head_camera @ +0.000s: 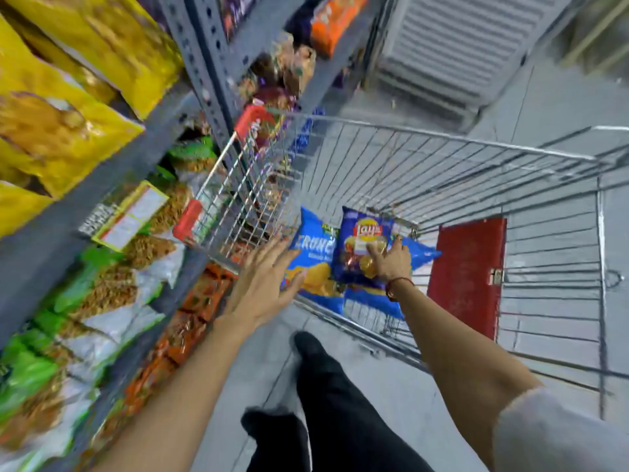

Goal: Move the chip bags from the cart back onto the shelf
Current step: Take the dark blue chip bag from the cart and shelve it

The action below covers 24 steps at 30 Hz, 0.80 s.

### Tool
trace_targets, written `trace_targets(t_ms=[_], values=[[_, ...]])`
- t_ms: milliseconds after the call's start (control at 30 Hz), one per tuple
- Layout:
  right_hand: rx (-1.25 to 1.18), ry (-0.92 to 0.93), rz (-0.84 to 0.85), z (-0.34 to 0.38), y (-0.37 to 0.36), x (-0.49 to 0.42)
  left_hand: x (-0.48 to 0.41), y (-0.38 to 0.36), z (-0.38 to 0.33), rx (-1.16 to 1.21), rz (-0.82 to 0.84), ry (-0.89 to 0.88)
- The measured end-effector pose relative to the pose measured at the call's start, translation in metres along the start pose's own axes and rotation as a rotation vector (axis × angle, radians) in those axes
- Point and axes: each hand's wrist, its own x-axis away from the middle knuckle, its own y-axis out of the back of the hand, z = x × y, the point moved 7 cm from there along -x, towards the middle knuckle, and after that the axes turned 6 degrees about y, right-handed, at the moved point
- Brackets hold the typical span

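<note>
A wire shopping cart [442,137] stands beside the shelf. Inside it lies a dark blue Lay's chip bag [357,243] on top of a lighter blue chip bag [313,247], with more blue bags under them. My right hand [391,260] rests on the Lay's bag's lower right part, fingers spread over it; a firm grip cannot be told. My left hand [265,281] hovers open at the cart's near left rim, next to the lighter blue bag, fingers apart. The grey metal shelf [143,155] on the left carries yellow chip bags [58,124].
Green and white snack bags [102,291] and orange bags [190,321] fill the lower shelves. A red flap [466,274] sits in the cart's seat part. My dark trouser legs [326,396] stand on the grey floor. A grey louvred panel [459,46] lies beyond the cart.
</note>
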Motion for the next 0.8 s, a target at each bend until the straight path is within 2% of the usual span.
trace_targets(t_ms=[200,300,433,533,667,800], values=[[-0.349,-0.210,0.041,-0.069,-0.052,-0.052,-0.002,-0.004,0.001,-0.089,0.009,0.023],[-0.548,-0.236,0.080,-0.046,-0.055,-0.038,-0.002,-0.002,0.000,-0.116,0.010,0.018],[-0.598,-0.274,0.212,-0.013,-0.060,-0.022,-0.002,-0.002,0.000,-0.106,0.035,0.053],[-0.560,-0.322,0.228,-0.012,-0.058,-0.022,-0.001,0.000,-0.001,-0.093,0.059,0.071],[-0.606,-0.249,0.172,0.003,-0.038,-0.011,-0.001,0.003,-0.002,-0.089,0.089,0.081],[-0.655,-0.077,0.136,0.038,-0.011,0.003,-0.001,0.012,-0.002,-0.040,0.079,0.091]])
